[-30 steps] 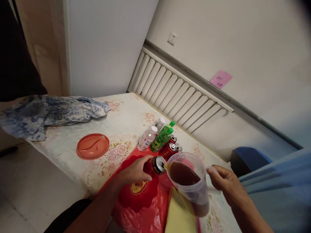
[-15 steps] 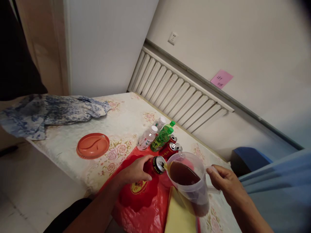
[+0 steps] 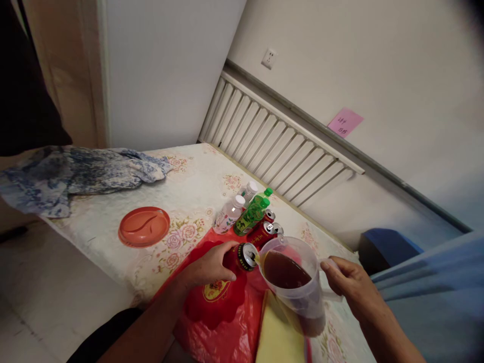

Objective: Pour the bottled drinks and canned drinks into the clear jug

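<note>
My left hand (image 3: 214, 264) is closed round a red drink can (image 3: 240, 256), its open silver top facing the jug. In my right hand (image 3: 346, 280) is the handle of a clear plastic measuring jug (image 3: 317, 302), tilted left and partly filled with dark brown liquid (image 3: 285, 269). The jug's spout meets the can's opening; whether liquid is flowing there I cannot make out. Behind them stand several red cans (image 3: 262, 232), green-capped bottles (image 3: 251, 216) and white-capped bottles (image 3: 229, 214). Under my left hand lies a red scalloped piece (image 3: 234, 305) on a red plastic bag (image 3: 227, 340).
An orange divided dish (image 3: 144, 227) sits left on the flowered tablecloth (image 3: 196, 176). Beyond it lies a blue-and-white cloth (image 3: 109, 174). A yellow pad (image 3: 278, 333) is beneath the jug. The radiator (image 3: 272, 131) runs along the wall; a blue curtain (image 3: 442, 292) hangs right.
Hardly anything differs. Both hands keep their places, with the can still held at the jug's spout and the jug at about the same tilt.
</note>
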Demonstrator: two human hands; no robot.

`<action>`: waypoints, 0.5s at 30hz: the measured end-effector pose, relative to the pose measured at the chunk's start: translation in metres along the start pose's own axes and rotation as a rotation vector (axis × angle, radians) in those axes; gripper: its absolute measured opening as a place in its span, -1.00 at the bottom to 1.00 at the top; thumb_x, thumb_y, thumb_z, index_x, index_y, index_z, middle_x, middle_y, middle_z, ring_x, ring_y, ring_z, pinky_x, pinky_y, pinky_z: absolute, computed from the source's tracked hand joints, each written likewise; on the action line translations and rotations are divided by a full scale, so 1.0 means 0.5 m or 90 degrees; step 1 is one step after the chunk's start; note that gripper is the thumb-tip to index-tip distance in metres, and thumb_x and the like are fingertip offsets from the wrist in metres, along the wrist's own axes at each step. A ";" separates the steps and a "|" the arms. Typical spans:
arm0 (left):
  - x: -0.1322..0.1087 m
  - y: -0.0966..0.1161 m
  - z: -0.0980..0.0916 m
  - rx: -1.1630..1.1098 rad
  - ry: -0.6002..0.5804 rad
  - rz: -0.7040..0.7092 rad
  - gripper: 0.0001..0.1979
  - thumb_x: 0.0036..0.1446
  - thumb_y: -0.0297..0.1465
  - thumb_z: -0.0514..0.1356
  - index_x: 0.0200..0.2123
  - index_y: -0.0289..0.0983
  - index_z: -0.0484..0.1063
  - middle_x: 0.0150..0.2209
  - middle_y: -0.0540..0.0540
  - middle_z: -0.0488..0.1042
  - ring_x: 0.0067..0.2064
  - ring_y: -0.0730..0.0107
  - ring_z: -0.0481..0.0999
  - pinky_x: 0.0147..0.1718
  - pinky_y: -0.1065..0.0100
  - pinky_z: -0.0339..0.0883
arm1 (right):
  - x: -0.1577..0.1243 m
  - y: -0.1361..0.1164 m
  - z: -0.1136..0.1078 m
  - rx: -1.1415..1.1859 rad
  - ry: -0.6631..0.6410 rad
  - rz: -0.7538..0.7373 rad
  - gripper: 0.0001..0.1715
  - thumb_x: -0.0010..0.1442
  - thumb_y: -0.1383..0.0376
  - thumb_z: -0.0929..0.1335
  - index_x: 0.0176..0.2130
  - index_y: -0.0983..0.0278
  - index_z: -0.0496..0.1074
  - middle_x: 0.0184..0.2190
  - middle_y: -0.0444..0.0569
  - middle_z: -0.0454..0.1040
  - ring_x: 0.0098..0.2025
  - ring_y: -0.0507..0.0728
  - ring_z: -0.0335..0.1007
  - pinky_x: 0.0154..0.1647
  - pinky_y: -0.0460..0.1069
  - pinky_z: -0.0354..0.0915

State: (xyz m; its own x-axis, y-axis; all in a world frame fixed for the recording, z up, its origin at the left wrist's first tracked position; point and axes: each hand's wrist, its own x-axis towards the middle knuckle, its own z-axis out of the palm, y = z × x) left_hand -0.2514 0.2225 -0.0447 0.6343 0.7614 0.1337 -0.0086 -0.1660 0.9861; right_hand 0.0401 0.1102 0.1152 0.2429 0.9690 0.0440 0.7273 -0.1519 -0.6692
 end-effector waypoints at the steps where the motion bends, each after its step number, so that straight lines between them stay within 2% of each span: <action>1: 0.000 0.000 0.000 -0.004 -0.001 -0.002 -0.23 -0.23 -0.49 0.29 0.16 -0.16 0.30 0.17 -0.06 0.45 0.18 0.14 0.41 0.16 0.27 0.27 | 0.000 0.000 0.000 0.001 0.002 -0.001 -0.37 0.07 -0.17 0.35 -0.65 0.19 0.10 -0.69 -0.25 0.02 -0.59 -0.02 -0.12 -0.57 -0.06 -0.08; 11: 0.003 -0.016 0.002 -0.032 -0.005 0.021 -0.20 -0.23 -0.52 0.31 0.18 -0.15 0.29 0.18 -0.05 0.43 0.19 0.13 0.40 0.17 0.29 0.24 | 0.005 0.011 0.001 -0.009 -0.008 0.001 -0.35 0.08 -0.19 0.34 -0.63 0.19 0.08 -0.69 -0.25 0.02 -0.58 -0.02 -0.13 -0.55 -0.05 -0.10; 15: -0.004 -0.016 0.006 -0.023 0.002 0.009 -0.20 -0.24 -0.53 0.30 0.18 -0.22 0.29 0.17 -0.09 0.44 0.18 0.12 0.41 0.16 0.30 0.25 | 0.007 0.011 0.000 -0.012 -0.017 0.000 -0.37 0.12 -0.17 0.33 -0.62 0.19 0.08 -0.67 -0.24 0.02 -0.57 -0.01 -0.12 -0.53 -0.04 -0.09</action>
